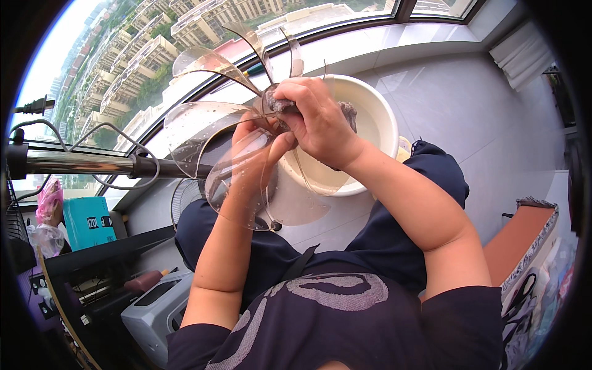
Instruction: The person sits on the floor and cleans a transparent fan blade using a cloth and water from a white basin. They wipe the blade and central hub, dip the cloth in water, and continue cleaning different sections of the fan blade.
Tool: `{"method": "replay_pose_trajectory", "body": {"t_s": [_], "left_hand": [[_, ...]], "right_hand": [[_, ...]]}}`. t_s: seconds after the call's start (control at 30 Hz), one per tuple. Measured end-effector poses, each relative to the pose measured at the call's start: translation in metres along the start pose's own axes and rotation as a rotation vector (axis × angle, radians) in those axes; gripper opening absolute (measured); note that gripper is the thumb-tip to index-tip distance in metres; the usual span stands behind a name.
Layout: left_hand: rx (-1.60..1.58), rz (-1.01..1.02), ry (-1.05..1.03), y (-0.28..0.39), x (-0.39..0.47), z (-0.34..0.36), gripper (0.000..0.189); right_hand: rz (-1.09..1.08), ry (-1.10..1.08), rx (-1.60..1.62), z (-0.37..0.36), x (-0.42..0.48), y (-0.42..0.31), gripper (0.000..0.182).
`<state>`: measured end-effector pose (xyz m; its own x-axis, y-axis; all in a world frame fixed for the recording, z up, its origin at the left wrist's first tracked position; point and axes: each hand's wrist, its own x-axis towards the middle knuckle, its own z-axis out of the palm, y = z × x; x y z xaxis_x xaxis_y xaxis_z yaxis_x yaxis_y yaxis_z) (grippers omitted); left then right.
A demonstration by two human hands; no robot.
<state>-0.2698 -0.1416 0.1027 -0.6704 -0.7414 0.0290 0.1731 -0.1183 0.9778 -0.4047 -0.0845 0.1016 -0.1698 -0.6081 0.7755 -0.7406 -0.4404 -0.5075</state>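
A clear plastic fan impeller [233, 178] with several curved, wet blades is held up in front of me. My left hand [259, 138] grips it near the hub from below and behind, partly seen through the blades. In my right hand [319, 120] is a bunched grey-brown cloth [281, 102], pressed against the hub. Part of the cloth [348, 115] hangs out past the far side of that hand. Below both hands stands a cream plastic basin [381, 152] on the floor, partly hidden by my right hand and the blades.
At left, a metal fan pole [78, 163] with a looped grey cord and plug [39, 106] reaches toward my hands. A round fan grille [185, 199] lies by my left knee. Nearby are a teal box [90, 222] and a grey plastic case [159, 305]. Windows [300, 23] run along the far side.
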Motion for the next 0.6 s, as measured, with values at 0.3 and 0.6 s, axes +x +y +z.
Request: {"method": "replay_pose_trajectory", "body": {"t_s": [0.3, 0.6], "left_hand": [[0.279, 0.160, -0.085, 0.000, -0.007, -0.009, 0.044], [0.010, 0.127, -0.062, 0.008, -0.009, -0.008, 0.041]], "right_hand": [[0.188, 0.148, -0.107, 0.000, 0.010, 0.023, 0.027], [0.284, 0.255, 0.063, -0.017, 0.020, 0.015, 0.022]]}}
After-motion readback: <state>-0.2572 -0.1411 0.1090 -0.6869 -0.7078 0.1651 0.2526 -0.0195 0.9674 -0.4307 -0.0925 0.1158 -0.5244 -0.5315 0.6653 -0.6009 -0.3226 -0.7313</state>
